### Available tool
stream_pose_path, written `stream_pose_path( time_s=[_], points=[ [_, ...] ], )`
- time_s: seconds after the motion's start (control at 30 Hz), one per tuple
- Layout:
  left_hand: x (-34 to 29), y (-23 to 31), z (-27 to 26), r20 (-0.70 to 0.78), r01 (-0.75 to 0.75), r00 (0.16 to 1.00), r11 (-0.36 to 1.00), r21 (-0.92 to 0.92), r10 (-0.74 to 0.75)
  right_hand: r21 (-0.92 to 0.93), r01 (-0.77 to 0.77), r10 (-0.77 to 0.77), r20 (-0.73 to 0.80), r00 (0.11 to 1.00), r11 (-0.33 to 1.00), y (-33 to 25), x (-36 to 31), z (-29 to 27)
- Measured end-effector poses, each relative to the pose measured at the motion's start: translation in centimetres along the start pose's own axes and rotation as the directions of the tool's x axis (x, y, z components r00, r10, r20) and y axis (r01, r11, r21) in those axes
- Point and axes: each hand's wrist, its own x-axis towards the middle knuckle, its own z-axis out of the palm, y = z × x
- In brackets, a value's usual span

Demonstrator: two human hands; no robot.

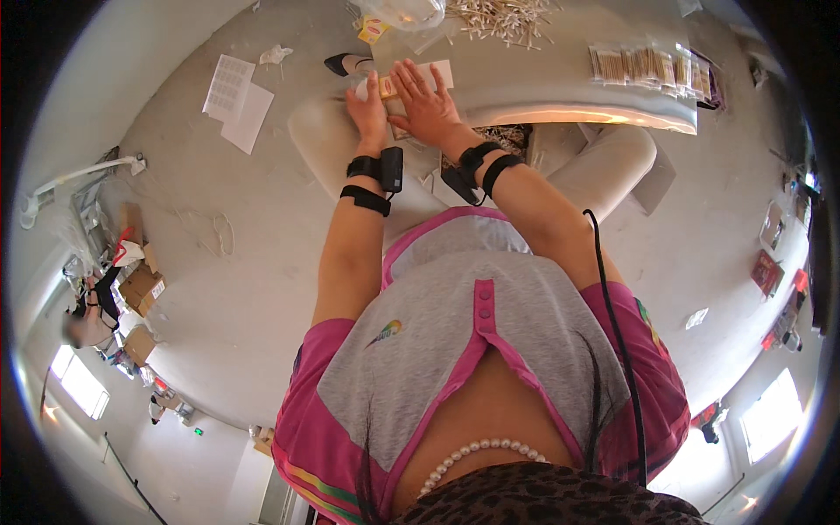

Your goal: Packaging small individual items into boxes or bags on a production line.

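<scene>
At the near left edge of the grey table, my left hand [367, 112] is closed on the end of a small clear-and-white plastic packet [360, 90] with a yellow label [388, 87]. My right hand [427, 107] lies over the packet's other side, palm down, with its fingers stretched out and slightly apart. Under and beyond its fingertips lies a flat white card [442, 73]. My right thumb points toward the left hand. The palms hide much of the packet, so its contents cannot be made out.
Loose thin sticks [503, 19] lie heaped at the table's far side, beside a clear plastic bag [407, 10] and a yellow packet [374, 30]. Filled stick packs [647, 68] stand in a row to the right. Below the table edge [586, 115] is a dark-filled box [509, 137]. Papers [230, 87] lie on the floor.
</scene>
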Motion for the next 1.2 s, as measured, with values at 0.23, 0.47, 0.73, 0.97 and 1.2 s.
stream_pose_path(
  time_s=[0.23, 0.47, 0.73, 0.97, 1.2],
  points=[
    [0.5, -1.2, 0.0, -0.008, -0.118, 0.993, 0.987, 0.109, 0.119, -0.071, 0.009, -0.004, 0.074, 0.997, 0.997, -0.1, 0.0, -0.6],
    [0.6, -1.7, -0.7, -0.096, -0.182, 0.978, 0.981, 0.064, 0.187, 0.021, 0.023, -0.024, 0.058, 0.998, 1.0, -0.5, 0.0, -0.5],
    [-1.4, 3.6, -1.9, 0.266, -0.572, 0.817, 0.656, 0.493, 0.512, 0.24, -0.054, 0.076, -0.087, 0.993, 0.969, 1.8, -1.3, 0.7],
    [-1.6, 5.2, -0.9, 0.395, -0.601, 0.794, 0.494, 0.628, 0.462, 0.181, -0.042, 0.052, -0.054, 0.997, 0.983, 1.8, -1.3, 0.5],
    [-1.1, 7.5, 0.5, 0.41, -0.496, 0.868, 0.449, 0.743, 0.28, 0.179, -0.056, 0.067, -0.056, 0.996, 0.982, 2.0, -1.6, 1.0]
  ],
)
